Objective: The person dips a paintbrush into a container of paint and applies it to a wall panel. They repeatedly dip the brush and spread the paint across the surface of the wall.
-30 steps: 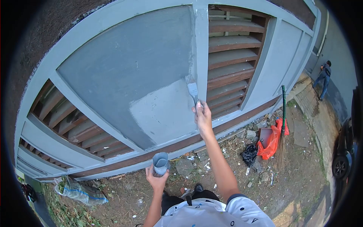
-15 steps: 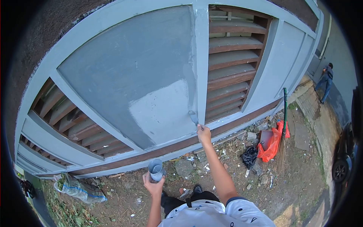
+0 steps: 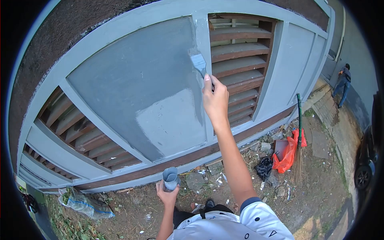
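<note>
My right hand (image 3: 216,96) is closed round the handle of a flat paintbrush (image 3: 199,62). The brush's bristles touch the right edge of a large wall panel (image 3: 132,68), beside the upright frame strip. Most of that panel is darker grey, with a lighter patch (image 3: 172,118) at its lower right. Low in front of the wall, my left hand (image 3: 167,194) holds a grey-smeared cup (image 3: 171,179), its opening tilted toward the camera.
Brown louvres (image 3: 240,52) flank the panel. On the littered ground lie a red plastic bag (image 3: 285,158), a black bag (image 3: 264,168) and a white sack (image 3: 86,205). A broom (image 3: 299,120) stands upright. At the far right are a person (image 3: 343,85) and a dark car (image 3: 365,160).
My right hand and the brush have moved up along the panel's right edge, from near the bottom to its upper part. My left hand still holds the cup.
</note>
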Action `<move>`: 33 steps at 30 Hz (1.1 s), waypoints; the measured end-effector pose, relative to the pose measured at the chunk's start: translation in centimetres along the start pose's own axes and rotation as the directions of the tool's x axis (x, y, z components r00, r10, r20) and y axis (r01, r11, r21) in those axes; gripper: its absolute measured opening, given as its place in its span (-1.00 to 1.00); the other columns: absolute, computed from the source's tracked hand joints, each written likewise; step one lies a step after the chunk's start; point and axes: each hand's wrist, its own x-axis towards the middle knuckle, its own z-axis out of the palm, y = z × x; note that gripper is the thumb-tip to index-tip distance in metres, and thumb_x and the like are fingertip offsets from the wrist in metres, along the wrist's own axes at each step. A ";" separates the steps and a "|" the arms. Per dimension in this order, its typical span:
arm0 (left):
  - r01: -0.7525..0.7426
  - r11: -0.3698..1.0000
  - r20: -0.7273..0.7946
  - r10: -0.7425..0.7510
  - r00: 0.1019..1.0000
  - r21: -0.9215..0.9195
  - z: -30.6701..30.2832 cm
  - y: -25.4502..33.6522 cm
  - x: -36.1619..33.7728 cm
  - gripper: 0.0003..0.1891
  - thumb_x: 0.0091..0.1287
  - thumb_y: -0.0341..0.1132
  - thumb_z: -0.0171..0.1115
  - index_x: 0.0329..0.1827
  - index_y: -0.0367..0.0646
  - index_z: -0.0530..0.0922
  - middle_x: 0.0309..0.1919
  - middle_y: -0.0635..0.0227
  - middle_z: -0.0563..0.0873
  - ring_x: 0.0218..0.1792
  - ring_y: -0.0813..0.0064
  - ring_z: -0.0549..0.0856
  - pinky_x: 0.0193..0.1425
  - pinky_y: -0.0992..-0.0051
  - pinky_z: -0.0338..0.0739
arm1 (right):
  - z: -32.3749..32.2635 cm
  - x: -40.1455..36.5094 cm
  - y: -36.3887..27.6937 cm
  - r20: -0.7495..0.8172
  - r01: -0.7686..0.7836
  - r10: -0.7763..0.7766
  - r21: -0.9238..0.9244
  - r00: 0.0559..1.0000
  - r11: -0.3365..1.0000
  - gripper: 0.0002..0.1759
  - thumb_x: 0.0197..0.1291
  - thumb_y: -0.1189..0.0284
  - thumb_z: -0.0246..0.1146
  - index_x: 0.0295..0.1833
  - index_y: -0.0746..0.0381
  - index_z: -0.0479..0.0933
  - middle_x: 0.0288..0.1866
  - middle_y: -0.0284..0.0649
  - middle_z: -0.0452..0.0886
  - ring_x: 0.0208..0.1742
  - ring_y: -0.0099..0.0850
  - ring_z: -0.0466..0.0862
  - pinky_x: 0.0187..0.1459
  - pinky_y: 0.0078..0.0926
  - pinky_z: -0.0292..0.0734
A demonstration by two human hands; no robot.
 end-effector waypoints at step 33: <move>-0.079 0.993 0.062 0.073 0.995 0.087 1.9 -1.0 1.3 -0.35 -0.14 -0.53 0.43 0.12 -0.45 0.42 -0.01 0.11 0.46 0.02 0.18 0.53 0.09 0.20 0.47 | 1.3 0.0 -3.2 0.102 0.110 -0.144 0.281 0.984 0.953 -0.68 0.36 0.30 0.06 -0.17 0.36 0.57 -0.56 0.12 0.51 -0.48 0.06 0.50 -0.37 -0.13 0.38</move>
